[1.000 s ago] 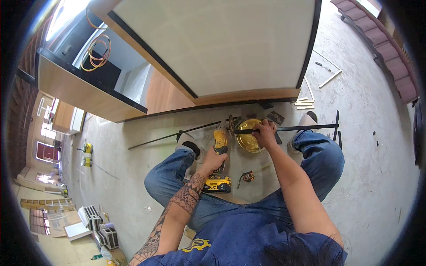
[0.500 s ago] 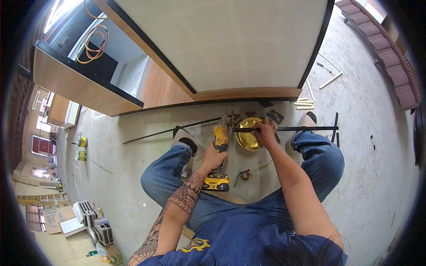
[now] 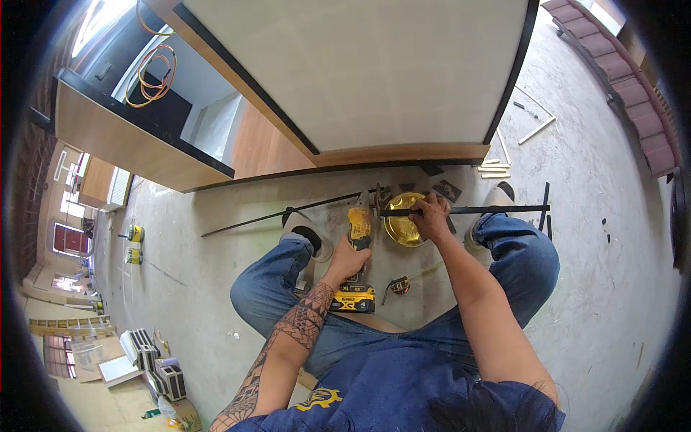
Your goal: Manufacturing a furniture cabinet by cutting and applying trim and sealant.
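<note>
Black strip (image 3: 497, 208), one, long, narrow and straight: pinched near its left end by the right hand (image 3: 432, 216), fingers closed over it, the longer run reaching out to the right of that grip, across the jeans-clad right leg (image 3: 520, 248). Judged light and fairly stiff, smooth enough to turn if held loosely; best taken near the left end, with fingertips kept clear of the cut end. Cordless grinder (image 3: 359, 225), one, yellow and black: the left hand wraps its body, between the head beyond the fingers and the battery pack (image 3: 353, 301) nearer the lap. Judged heavy and battery-weighted; the slim body is the sound place to hold. Disc (image 3: 378, 200), thin-rimmed, just beyond and right of the left grip, at the strip's left end; whether they touch cannot be told at this size. Gold round tin (image 3: 400, 234), below the strip, between the two grips; its metal likely slick. Edges: the cabinet base (image 3: 403, 154) closes off room beyond both hands; the right leg crowds the strip's long side. Open floor lies nearer the body, between the forearms, save a tape measure (image 3: 400, 286).
</note>
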`<act>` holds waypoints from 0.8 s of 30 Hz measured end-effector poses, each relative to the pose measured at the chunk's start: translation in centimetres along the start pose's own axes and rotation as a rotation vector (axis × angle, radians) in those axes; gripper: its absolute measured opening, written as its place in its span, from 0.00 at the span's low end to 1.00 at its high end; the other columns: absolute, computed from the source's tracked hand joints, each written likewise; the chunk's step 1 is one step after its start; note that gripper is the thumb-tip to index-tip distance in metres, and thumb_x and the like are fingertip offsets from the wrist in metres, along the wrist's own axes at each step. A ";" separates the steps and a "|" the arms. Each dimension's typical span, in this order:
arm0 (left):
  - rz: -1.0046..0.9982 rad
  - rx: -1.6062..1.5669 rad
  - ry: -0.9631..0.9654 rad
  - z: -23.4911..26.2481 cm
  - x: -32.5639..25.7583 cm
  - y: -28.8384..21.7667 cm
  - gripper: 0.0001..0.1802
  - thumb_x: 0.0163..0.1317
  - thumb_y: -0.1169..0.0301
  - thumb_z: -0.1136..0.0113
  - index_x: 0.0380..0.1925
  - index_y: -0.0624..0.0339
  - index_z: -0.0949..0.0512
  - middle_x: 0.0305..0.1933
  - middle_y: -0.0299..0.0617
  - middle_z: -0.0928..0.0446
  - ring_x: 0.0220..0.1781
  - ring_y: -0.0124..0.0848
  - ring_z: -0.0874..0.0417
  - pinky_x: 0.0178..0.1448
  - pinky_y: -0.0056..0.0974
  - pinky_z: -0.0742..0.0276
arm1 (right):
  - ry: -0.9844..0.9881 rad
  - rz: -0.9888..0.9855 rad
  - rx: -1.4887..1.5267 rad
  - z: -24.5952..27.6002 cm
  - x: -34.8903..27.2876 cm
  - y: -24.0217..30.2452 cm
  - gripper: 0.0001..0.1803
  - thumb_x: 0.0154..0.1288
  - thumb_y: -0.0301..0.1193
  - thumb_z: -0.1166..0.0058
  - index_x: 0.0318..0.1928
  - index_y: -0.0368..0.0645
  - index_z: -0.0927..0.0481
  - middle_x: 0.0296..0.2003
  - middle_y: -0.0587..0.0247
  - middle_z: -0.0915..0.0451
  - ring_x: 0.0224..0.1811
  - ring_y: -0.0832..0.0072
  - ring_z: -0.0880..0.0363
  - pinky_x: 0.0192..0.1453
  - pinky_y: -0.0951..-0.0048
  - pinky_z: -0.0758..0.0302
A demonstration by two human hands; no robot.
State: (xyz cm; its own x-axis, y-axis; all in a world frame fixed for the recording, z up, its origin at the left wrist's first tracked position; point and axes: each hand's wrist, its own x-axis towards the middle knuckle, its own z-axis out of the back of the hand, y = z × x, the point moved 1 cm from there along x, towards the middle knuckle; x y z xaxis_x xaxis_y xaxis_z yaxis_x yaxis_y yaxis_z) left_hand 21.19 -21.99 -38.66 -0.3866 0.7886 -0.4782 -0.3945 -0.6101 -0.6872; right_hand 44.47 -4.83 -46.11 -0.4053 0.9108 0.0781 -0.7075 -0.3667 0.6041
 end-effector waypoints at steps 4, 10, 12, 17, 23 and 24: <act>0.001 -0.080 0.005 0.6 -0.2 -0.9 0.35 0.52 0.61 0.27 0.56 0.68 0.28 0.41 0.49 0.15 0.37 0.37 0.12 0.44 0.42 0.16 | -0.034 -0.012 -0.026 0.3 0.0 0.0 0.17 0.54 0.39 0.24 0.46 0.58 0.10 0.54 0.61 0.23 0.64 0.51 0.32 0.72 0.47 0.43; -0.098 -0.398 -0.047 4.7 -6.0 -7.3 0.29 0.59 0.63 0.24 0.54 0.62 0.28 0.34 0.41 0.18 0.25 0.33 0.16 0.27 0.38 0.18 | -0.029 -0.008 0.024 1.3 0.3 0.1 0.19 0.61 0.36 0.28 0.53 0.56 0.14 0.54 0.57 0.21 0.66 0.51 0.31 0.73 0.45 0.42; -0.133 -0.483 -0.087 6.4 -8.6 -8.6 0.28 0.61 0.62 0.24 0.53 0.61 0.28 0.32 0.39 0.20 0.22 0.32 0.17 0.24 0.37 0.19 | -0.065 0.030 0.033 1.8 0.4 0.4 0.20 0.62 0.35 0.30 0.55 0.55 0.16 0.53 0.55 0.21 0.66 0.50 0.29 0.73 0.43 0.41; -0.255 -0.777 -0.186 12.4 -17.3 -9.5 0.19 0.69 0.57 0.31 0.45 0.59 0.24 0.29 0.40 0.20 0.23 0.31 0.16 0.26 0.38 0.15 | -0.088 0.100 0.150 3.1 1.0 2.4 0.15 0.65 0.35 0.34 0.53 0.54 0.17 0.49 0.57 0.18 0.61 0.49 0.23 0.71 0.41 0.39; -0.481 -0.798 -0.458 20.3 -28.7 -8.4 0.23 0.75 0.49 0.40 0.41 0.61 0.22 0.34 0.39 0.20 0.29 0.31 0.16 0.32 0.38 0.14 | -0.154 0.195 0.194 5.0 2.9 2.8 0.16 0.65 0.35 0.33 0.53 0.53 0.16 0.48 0.57 0.17 0.59 0.50 0.21 0.67 0.44 0.34; -0.544 -0.787 -0.554 21.1 -30.6 -8.9 0.21 0.75 0.51 0.39 0.43 0.60 0.23 0.34 0.39 0.20 0.30 0.30 0.16 0.32 0.38 0.15 | -0.126 0.218 0.196 5.3 3.0 3.2 0.16 0.65 0.35 0.33 0.53 0.53 0.16 0.48 0.57 0.17 0.59 0.50 0.21 0.67 0.44 0.34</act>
State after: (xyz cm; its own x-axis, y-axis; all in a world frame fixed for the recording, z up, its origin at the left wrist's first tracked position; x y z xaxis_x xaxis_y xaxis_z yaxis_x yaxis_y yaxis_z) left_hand 18.96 -42.33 -6.40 -0.7200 0.6730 0.1696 -0.0608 0.1822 -0.9814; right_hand 44.07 -2.21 -39.75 -0.4518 0.8356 0.3124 -0.4816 -0.5232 0.7031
